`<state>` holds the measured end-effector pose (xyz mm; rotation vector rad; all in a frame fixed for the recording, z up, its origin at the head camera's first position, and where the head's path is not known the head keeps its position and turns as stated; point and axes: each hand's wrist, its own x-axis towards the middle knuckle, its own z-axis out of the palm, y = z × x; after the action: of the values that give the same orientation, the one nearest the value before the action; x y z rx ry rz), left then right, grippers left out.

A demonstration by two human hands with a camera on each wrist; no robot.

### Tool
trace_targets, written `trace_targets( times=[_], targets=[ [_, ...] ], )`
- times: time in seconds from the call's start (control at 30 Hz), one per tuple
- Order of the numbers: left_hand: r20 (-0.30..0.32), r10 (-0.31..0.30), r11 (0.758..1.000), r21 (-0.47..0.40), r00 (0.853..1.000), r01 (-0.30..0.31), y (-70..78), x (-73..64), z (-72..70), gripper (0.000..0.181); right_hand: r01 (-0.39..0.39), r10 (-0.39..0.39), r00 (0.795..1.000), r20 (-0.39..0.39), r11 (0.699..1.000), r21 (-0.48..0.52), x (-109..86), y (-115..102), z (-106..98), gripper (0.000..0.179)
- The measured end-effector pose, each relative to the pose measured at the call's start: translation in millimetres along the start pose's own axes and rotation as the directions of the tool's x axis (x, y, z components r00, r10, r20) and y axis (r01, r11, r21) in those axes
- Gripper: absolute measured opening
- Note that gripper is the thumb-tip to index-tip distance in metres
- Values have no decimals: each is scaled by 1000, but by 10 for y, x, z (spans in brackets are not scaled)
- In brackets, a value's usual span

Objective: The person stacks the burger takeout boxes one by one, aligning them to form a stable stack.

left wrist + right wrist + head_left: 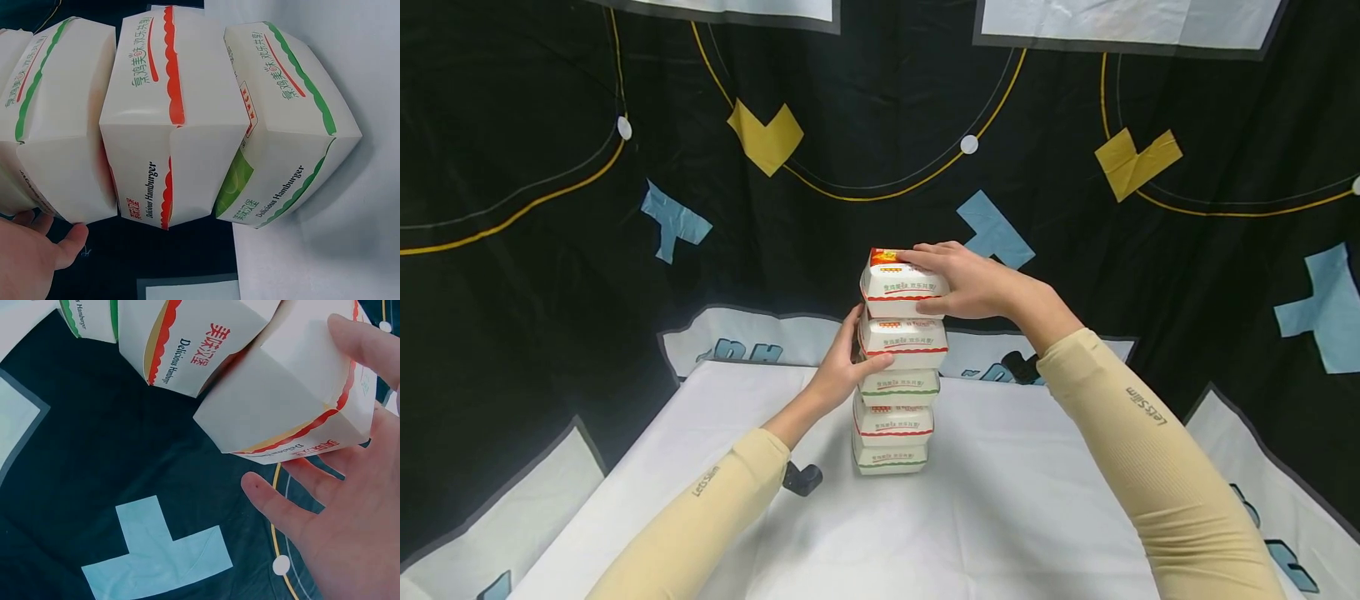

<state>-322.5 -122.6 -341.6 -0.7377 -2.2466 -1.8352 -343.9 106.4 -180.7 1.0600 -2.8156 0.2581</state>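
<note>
Several white paper hamburger boxes stand in one tall, slightly uneven stack, some trimmed in red and some in green. The bottom hamburger box [891, 458] rests on the white table. At the top, my right hand [981, 283] holds the red-trimmed top hamburger box [895, 287], thumb on its front and fingers over its upper side. In the right wrist view that box [281, 381] sits tilted against the one beneath. My left hand [841, 367] touches the stack's left side, its thumb reaching across the front near the lower edge of the second hamburger box [913, 346].
A white cloth covers the table [1000, 500]. A dark curved mark [802, 479] shows on it, left of the stack. Behind hangs a black backdrop [865, 250] with yellow lines and pale blue shapes, including a blue one [996, 229] beyond my right hand.
</note>
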Motion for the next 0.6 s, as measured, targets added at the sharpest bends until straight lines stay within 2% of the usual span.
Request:
trace_targets(
  times=[0.13,0.27,0.5,0.6],
  targets=[
    [9,-2,1000,4,1000,2,176,-62,8,92,7,-7,1000,-5,1000,1,-23,-21,-13,80],
    [7,6,1000,11,1000,-6,184,-57,8,91,24,-24,1000,-8,1000,-9,-35,-47,-20,80],
    [-14,28,1000,-3,1000,-28,-130,59,0,95,36,-36,999,-11,998,-42,-40,-88,-37,81],
    [-26,41,999,4,999,-40,-178,65,8,93,32,-33,999,-15,998,-46,-42,-91,-36,82]
  ],
)
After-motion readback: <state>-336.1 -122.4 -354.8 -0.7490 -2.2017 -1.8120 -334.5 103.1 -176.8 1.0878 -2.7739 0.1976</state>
